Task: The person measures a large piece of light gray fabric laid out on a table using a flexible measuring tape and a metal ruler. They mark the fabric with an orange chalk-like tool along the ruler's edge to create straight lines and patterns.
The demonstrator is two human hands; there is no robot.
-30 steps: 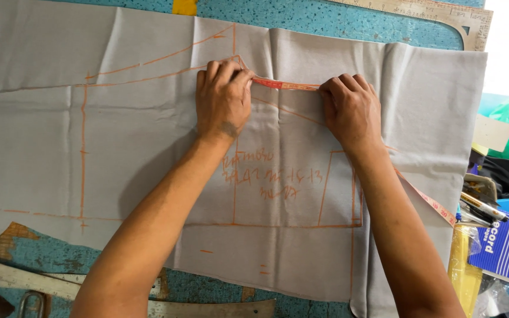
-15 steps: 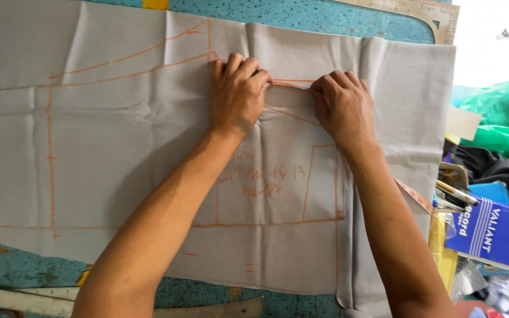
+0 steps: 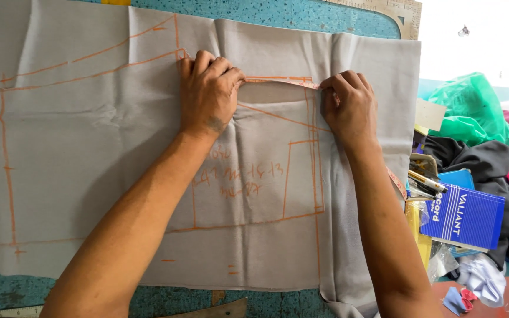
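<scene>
A grey cloth [image 3: 89, 147] marked with orange chalk lines and scribbles lies spread over a blue speckled table [image 3: 301, 15]. An orange measuring tape [image 3: 278, 80] is stretched flat across the cloth between my two hands. My left hand [image 3: 207, 94] pinches the tape's left end with curled fingers and presses it down by a chalk corner. My right hand [image 3: 349, 109] pinches the other end near a vertical chalk line. The tape's loose tail [image 3: 397, 182] hangs off the cloth's right edge.
A wooden ruler [image 3: 384, 9] lies at the table's far right corner. On the right are a blue booklet [image 3: 463, 215], pens [image 3: 425, 182], a green plastic bag [image 3: 472, 109], dark and pink clothes [image 3: 502, 165]. Another ruler [image 3: 225, 309] pokes out below the cloth.
The view has shifted, so the cloth and hands sit lower and further right. My hands have spread a little further apart along the tape.
</scene>
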